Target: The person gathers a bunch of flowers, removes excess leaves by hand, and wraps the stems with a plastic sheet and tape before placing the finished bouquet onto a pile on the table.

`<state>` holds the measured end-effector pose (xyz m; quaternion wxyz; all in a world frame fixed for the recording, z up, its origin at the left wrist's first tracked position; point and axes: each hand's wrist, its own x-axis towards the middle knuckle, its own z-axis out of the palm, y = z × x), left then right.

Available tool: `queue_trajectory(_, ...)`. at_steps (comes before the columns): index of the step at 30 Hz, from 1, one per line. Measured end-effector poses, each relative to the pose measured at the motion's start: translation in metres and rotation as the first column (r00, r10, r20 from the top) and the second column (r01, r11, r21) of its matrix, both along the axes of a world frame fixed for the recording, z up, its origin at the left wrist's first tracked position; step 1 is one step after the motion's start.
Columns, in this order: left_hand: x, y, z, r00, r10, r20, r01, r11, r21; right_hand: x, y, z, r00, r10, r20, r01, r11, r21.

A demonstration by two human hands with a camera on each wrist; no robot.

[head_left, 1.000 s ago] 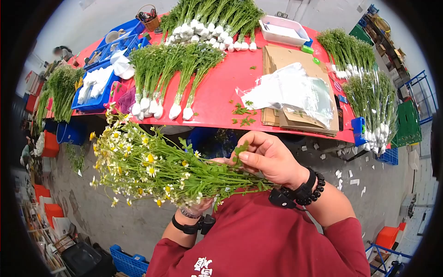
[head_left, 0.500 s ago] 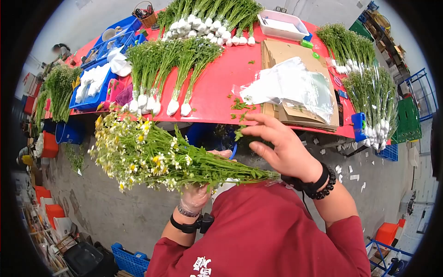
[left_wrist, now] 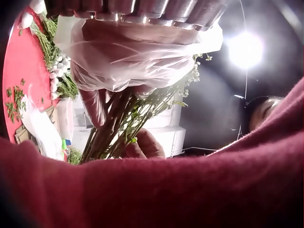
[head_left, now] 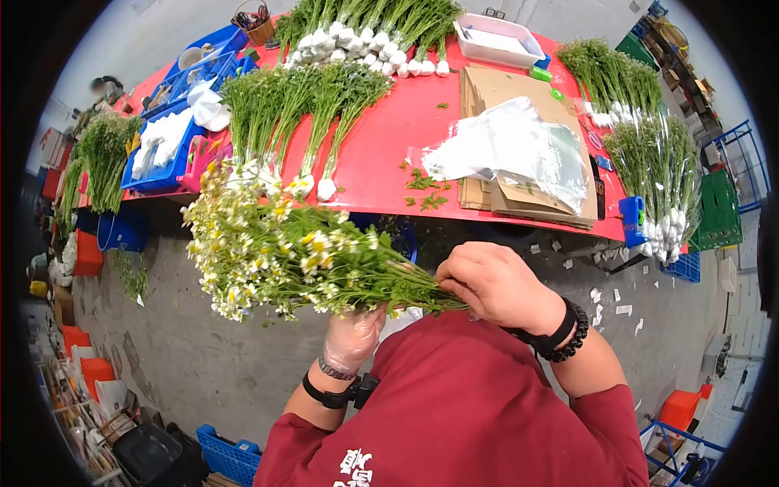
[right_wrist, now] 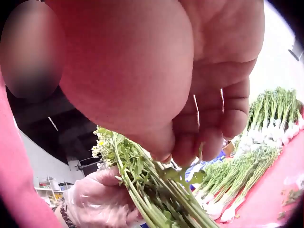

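Note:
A bunch of small white-and-yellow daisy-like flowers (head_left: 272, 252) lies across my front in the head view, blooms to the left and stems to the right. My left hand (head_left: 355, 337), in a clear plastic glove, grips the bunch from below. In the left wrist view its gloved fingers (left_wrist: 97, 107) curl round the stems (left_wrist: 111, 128). My right hand (head_left: 495, 280), bare, is at the stems' right part with its fingers bent. Seen from the right wrist, its thumb and fingertips pinch a green leaf (right_wrist: 190, 175) beside the stems (right_wrist: 159, 194).
Beyond the bunch stands a red table (head_left: 389, 162). On it lie white-wrapped green bundles (head_left: 324, 105), a blue tray (head_left: 166, 166), clear plastic sleeves (head_left: 511, 150) on cardboard (head_left: 479, 89), and a white tub (head_left: 499, 45). Loose leaves (head_left: 422, 183) lie near its front edge.
My right hand moved off the stems toward the table edge, where a leaf was at its fingertips, then came back to the stems. The flower heads have shifted slightly right.

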<state>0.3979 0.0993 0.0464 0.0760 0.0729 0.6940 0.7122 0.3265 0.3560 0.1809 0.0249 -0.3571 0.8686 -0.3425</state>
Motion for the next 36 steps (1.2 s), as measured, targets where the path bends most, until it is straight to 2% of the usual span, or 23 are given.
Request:
queue_trajectory(1, 0.0, -0.006, 0.005, 0.95, -0.149, -0.276, 0.023, 0.91, -0.413, 0.001, 0.001, 0.004, 0.999, -0.004, -0.051, 0.007, 0.997, 0.074)
queue_trajectory(2, 0.0, -0.012, 0.01, 0.802, -0.306, -0.512, -0.175, 0.7, -0.692, 0.001, 0.002, 0.005, 0.995, -0.003, -0.1, 0.018, 0.989, 0.146)
queue_trajectory(3, 0.0, -0.011, 0.013, 0.804, -0.305, -0.51, -0.175, 0.699, -0.693, 0.001, 0.004, 0.003, 0.995, -0.001, -0.098, 0.015, 0.989, 0.145)
queue_trajectory(4, 0.0, -0.006, 0.016, 0.914, -0.176, -0.366, -0.101, 0.774, -0.625, 0.0, 0.005, 0.0, 0.992, 0.031, -0.126, 0.001, 0.969, 0.249)
queue_trajectory(5, -0.003, -0.001, 0.019, 0.976, -0.064, -0.208, -0.032, 0.904, -0.426, 0.0, 0.008, -0.004, 0.987, 0.065, -0.15, -0.008, 0.936, 0.351)
queue_trajectory(6, -0.007, 0.004, 0.024, 0.999, 0.048, -0.025, -0.05, 0.989, -0.136, -0.001, 0.013, -0.011, 0.987, 0.063, -0.148, -0.007, 0.937, 0.35)
queue_trajectory(7, -0.011, 0.009, 0.029, 0.979, 0.14, 0.15, -0.159, 0.979, 0.127, -0.004, 0.018, -0.02, 0.987, -0.005, -0.159, 0.048, 0.961, 0.272)
queue_trajectory(8, -0.013, 0.01, 0.031, 0.973, 0.121, 0.197, -0.189, 0.906, 0.378, -0.008, 0.023, -0.026, 0.984, -0.07, -0.165, 0.101, 0.976, 0.193)
queue_trajectory(9, -0.015, 0.01, 0.033, 0.967, 0.091, 0.239, -0.22, 0.77, 0.599, -0.011, 0.024, -0.026, 0.978, -0.17, -0.123, 0.188, 0.971, 0.148)
queue_trajectory(12, -0.017, 0.011, 0.038, 0.974, 0.051, 0.222, -0.183, 0.755, 0.629, -0.012, 0.018, -0.018, 0.947, -0.255, -0.197, 0.27, 0.961, 0.057)
queue_trajectory(14, -0.018, 0.014, 0.042, 0.972, 0.041, 0.232, -0.187, 0.733, 0.654, -0.005, 0.012, -0.012, 0.988, -0.08, 0.131, 0.099, 0.985, -0.144)
queue_trajectory(15, -0.018, 0.014, 0.045, 0.963, 0.036, 0.266, -0.204, 0.738, 0.643, -0.001, 0.009, -0.011, 0.974, -0.055, 0.218, 0.092, 0.983, -0.162)
queue_trajectory(18, -0.016, 0.014, 0.043, 0.949, 0.033, 0.313, -0.23, 0.751, 0.619, -0.002, 0.012, -0.02, 0.97, 0.028, 0.242, -0.015, 0.998, -0.055)
queue_trajectory(21, -0.015, 0.013, 0.043, 0.95, 0.043, 0.31, -0.229, 0.77, 0.596, -0.001, 0.013, -0.023, 0.971, -0.029, 0.237, 0.066, 0.987, -0.148)
queue_trajectory(23, -0.015, 0.013, 0.043, 0.956, 0.051, 0.29, -0.22, 0.778, 0.588, 0.001, 0.015, -0.022, 0.759, -0.153, 0.632, 0.279, 0.955, -0.103)
queue_trajectory(25, -0.015, 0.012, 0.04, 0.958, 0.034, 0.285, -0.219, 0.727, 0.65, 0.001, 0.016, -0.026, 0.709, -0.192, 0.679, 0.344, 0.934, -0.096)
queue_trajectory(27, -0.014, 0.012, 0.04, 0.958, 0.05, 0.283, -0.227, 0.736, 0.638, 0.0, 0.02, -0.04, 0.823, -0.318, 0.47, 0.373, 0.927, -0.026)
queue_trajectory(28, -0.014, 0.011, 0.04, 0.957, 0.064, 0.281, -0.234, 0.744, 0.625, -0.001, 0.021, -0.042, 0.824, -0.316, 0.47, 0.371, 0.928, -0.026)
queue_trajectory(31, -0.013, 0.009, 0.035, 0.956, 0.07, 0.286, -0.236, 0.762, 0.602, -0.003, 0.017, -0.038, 0.921, -0.385, -0.062, 0.389, 0.916, 0.099)
queue_trajectory(32, -0.013, 0.011, 0.035, 0.956, 0.068, 0.286, -0.235, 0.763, 0.603, -0.004, 0.011, -0.034, 0.903, -0.37, -0.22, 0.375, 0.927, -0.017)
queue_trajectory(33, -0.014, 0.014, 0.038, 0.953, 0.081, 0.293, -0.247, 0.766, 0.594, -0.006, 0.003, -0.022, 0.902, -0.371, -0.221, 0.376, 0.926, -0.017)
queue_trajectory(35, -0.014, 0.021, 0.045, 0.95, 0.09, 0.3, -0.258, 0.77, 0.584, -0.006, -0.012, -0.003, 0.925, -0.193, -0.328, 0.15, 0.977, -0.151)
queue_trajectory(36, -0.015, 0.023, 0.048, 0.944, 0.076, 0.32, -0.268, 0.742, 0.614, -0.001, -0.019, -0.003, 0.951, -0.166, -0.26, 0.113, 0.972, -0.206)
